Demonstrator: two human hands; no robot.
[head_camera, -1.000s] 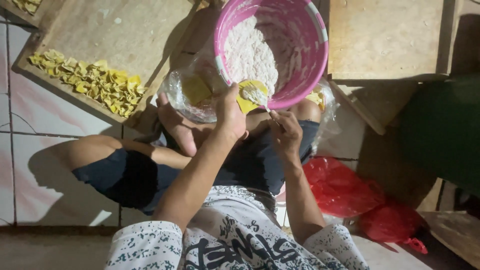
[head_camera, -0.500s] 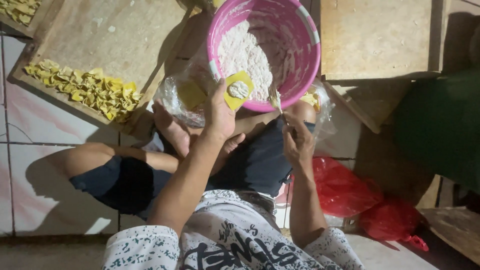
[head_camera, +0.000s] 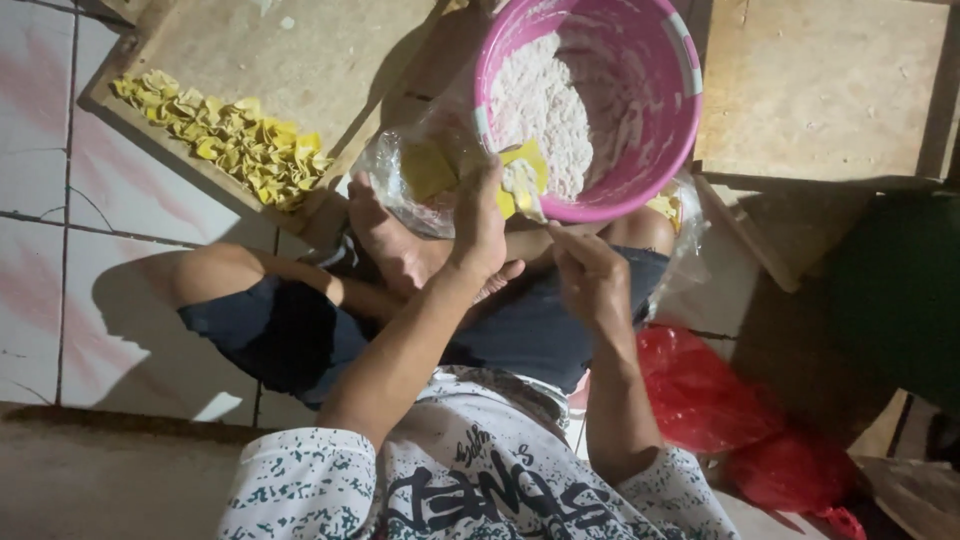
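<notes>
Two bare hands at work over a seated person's crossed legs, seen from above. Left hand (head_camera: 480, 225): fingers curled up and closed around a yellow square wrapper (head_camera: 522, 175), which lies on the fingertips with a dab of pale filling (head_camera: 522, 180) on it. Right hand (head_camera: 592, 275): just beside the left, fingers drawn together in a pinch on a slim utensil (head_camera: 540, 213) whose tip touches the filling on the wrapper; the utensil's kind cannot be told. Pink plastic basin (head_camera: 690, 100): directly beyond both hands, its near rim touching or just behind the wrapper, holding a mass of whitish minced filling. Clear plastic bag (head_camera: 395, 180): just beyond the left hand on its outer side, against the basin, with a stack of yellow wrappers inside. Wooden board (head_camera: 300, 60): well beyond the left hand, bearing a heap of folded yellow dumplings (head_camera: 235, 150) along its near edge. Second wooden board (head_camera: 820, 90): beyond the right hand, beside the basin. Red plastic bag (head_camera: 720, 400): on the floor at the outer side of the right forearm. Tiled floor (head_camera: 50, 200): pale, on the left hand's far side.
</notes>
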